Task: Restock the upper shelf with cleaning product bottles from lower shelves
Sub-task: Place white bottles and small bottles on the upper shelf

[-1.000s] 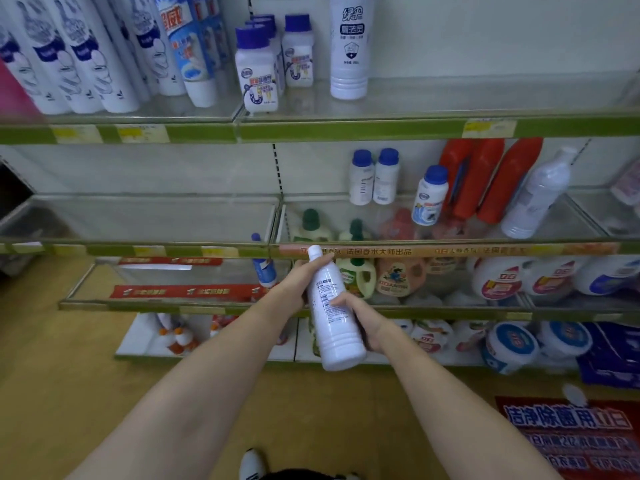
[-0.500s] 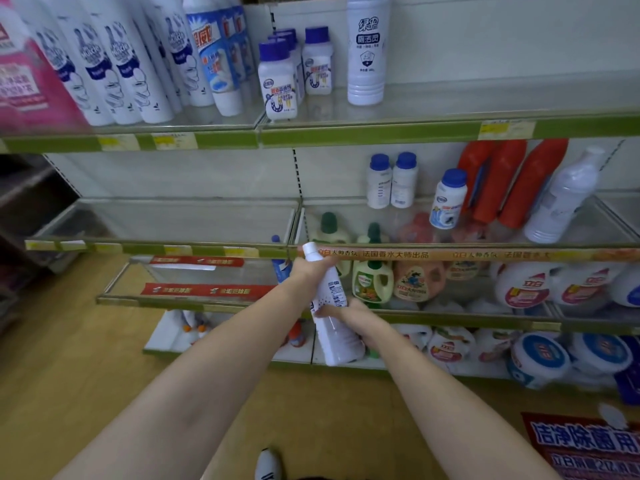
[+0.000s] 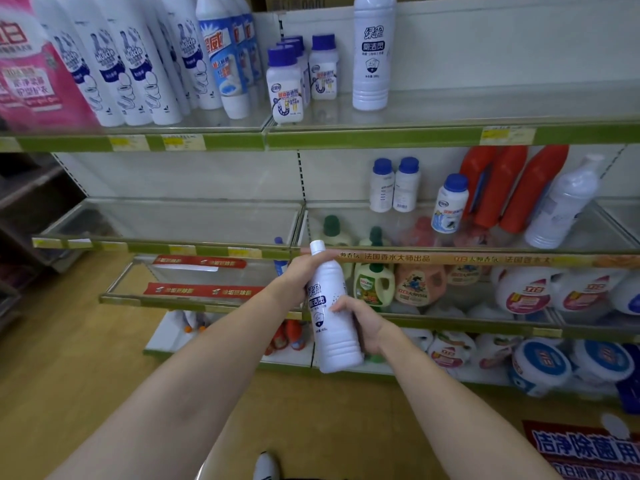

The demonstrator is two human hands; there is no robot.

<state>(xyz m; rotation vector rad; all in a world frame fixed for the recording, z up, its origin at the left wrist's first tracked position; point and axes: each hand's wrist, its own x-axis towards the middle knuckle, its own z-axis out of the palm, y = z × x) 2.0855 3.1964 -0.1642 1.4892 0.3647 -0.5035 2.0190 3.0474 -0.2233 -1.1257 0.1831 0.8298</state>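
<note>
Since the frame a second before, the white bottle (image 3: pixel 332 310) had been turned about its long axis, so that the printed back label was replaced by the front label facing the camera; the view had also been tilted upward, with more of the upper shelf (image 3: pixel 450 133) revealed.

The bottle was held in front of the lower shelves, well below the upper shelf and left of the matching white bottle (image 3: pixel 372 53) already standing on it. Its neck was grasped by the left hand (image 3: pixel 294 278), fingers curled round just under the cap, while its lower body was gripped from the right side by the right hand (image 3: pixel 363 327), thumb laid across the label. Its long axis was set nearly upright, cap pointed up and slightly left, base tilted toward the lower right.

The bottle was judged to be stiff plastic, probably full and so moderately heavy, with a smooth and possibly slippery wall; the ribbed lower section was judged the surest hold, the narrow neck serving only to steady it. A lift up and to the right, toward the bare stretch of the upper shelf beside the matching bottle, was judged to be called for, with the label kept outward.
</note>
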